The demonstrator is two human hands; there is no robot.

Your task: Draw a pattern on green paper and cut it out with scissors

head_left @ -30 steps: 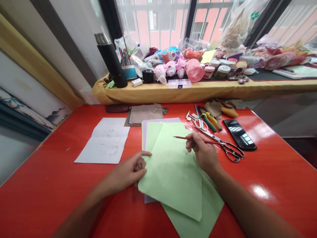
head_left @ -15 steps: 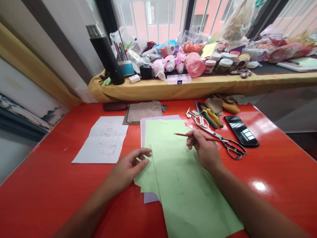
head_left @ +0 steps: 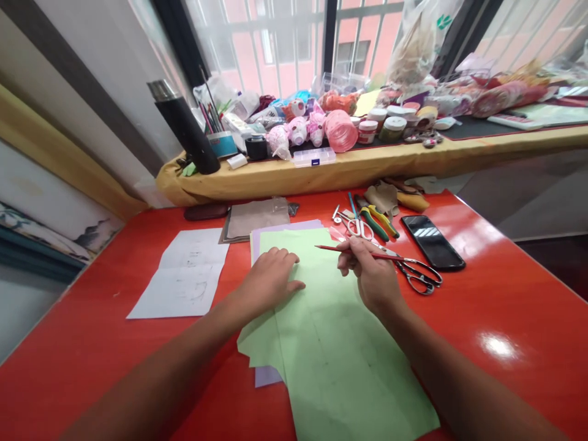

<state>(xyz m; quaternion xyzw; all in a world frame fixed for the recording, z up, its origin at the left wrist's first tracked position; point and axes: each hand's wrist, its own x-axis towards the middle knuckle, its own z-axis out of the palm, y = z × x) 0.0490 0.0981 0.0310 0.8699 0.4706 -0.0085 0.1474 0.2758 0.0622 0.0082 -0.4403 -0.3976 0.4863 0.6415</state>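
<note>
My right hand (head_left: pixel 370 269) holds a red pencil (head_left: pixel 329 248) between thumb and fingers, its tip pointing left above the green paper. My left hand (head_left: pixel 273 278) is over the left part of the green sheet (head_left: pixel 335 343), fingers bent and thumb apart, holding nothing. Whether its fingertips touch the paper I cannot tell. Faint pencil marks show on this sheet. Under it lie another green piece with a cut outline (head_left: pixel 261 343) and a purple sheet (head_left: pixel 267 376).
A white sheet with drawings (head_left: pixel 184 272) lies on the red table (head_left: pixel 64 355) at left. Scissors (head_left: pixel 420 275), pliers (head_left: pixel 379 222) and a phone (head_left: pixel 433 242) are at right. Brown sheets (head_left: pixel 257 218) lie behind. A black flask (head_left: pixel 188 131), jars and craft items crowd the windowsill.
My left hand has moved right and away from me, from the paper's left edge onto the green sheet. My right hand keeps the pencil almost in place; the view has shifted slightly.
</note>
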